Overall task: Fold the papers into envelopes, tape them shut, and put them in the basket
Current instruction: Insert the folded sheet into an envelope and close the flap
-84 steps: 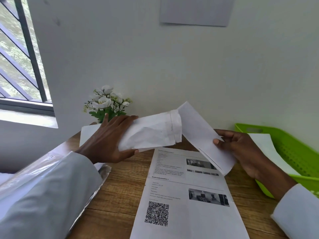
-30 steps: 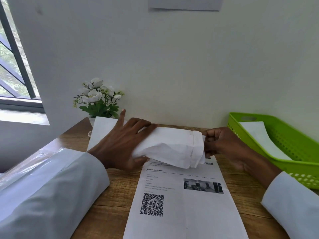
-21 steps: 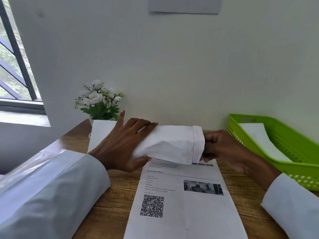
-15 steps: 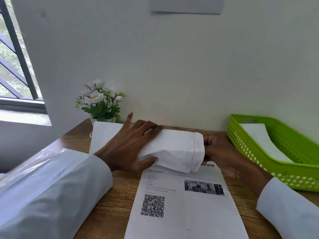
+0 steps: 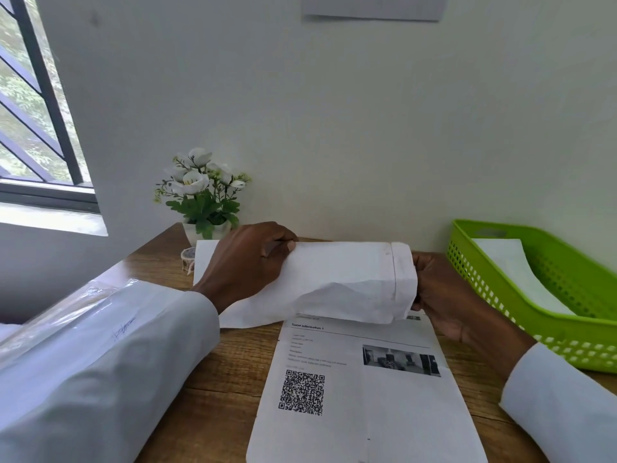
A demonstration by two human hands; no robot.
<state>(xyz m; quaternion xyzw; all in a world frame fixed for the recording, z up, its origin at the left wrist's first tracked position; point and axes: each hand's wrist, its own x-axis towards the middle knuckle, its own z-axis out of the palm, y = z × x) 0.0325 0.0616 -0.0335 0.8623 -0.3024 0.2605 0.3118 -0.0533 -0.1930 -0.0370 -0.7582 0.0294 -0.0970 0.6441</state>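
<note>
Printed sheet (image 5: 364, 392): flat on the wooden table (image 5: 213, 389), nearest the camera, with a QR code, small text and a dark photo; far edge tucked under the folded paper.
Sleeves: white, one on each forearm, low at left and right; clear plastic wrap (image 5: 50, 315) beside the left one.
Left hand (image 5: 248, 265): fingers curled over the top edge of the folded paper, pinching its left part.
Folded paper (image 5: 347, 282): white, rumpled, held between both hands just above the table, over the top of the printed sheet; narrow folded band at its right end.
Right hand (image 5: 444, 295): gripping the right end of the folded paper at the band, fingers mostly hidden behind it, thumb tip at the lower corner.
Loose sheet (image 5: 203, 259): white, lying behind the left hand, largely covered by it.
Small white object (image 5: 188, 257): on the table beside the loose sheet, too small to identify.
Basket (image 5: 521, 295): green, perforated, on the table at right, just beside the right hand; a white envelope (image 5: 514, 272) lying inside.
Flower pot (image 5: 203, 195): white blossoms and green leaves, against the wall behind the left hand.
Window (image 5: 30, 111): dark bars, far left.
Wall (image 5: 334, 111): white, with a sheet (image 5: 374, 6) stuck near the top.
</note>
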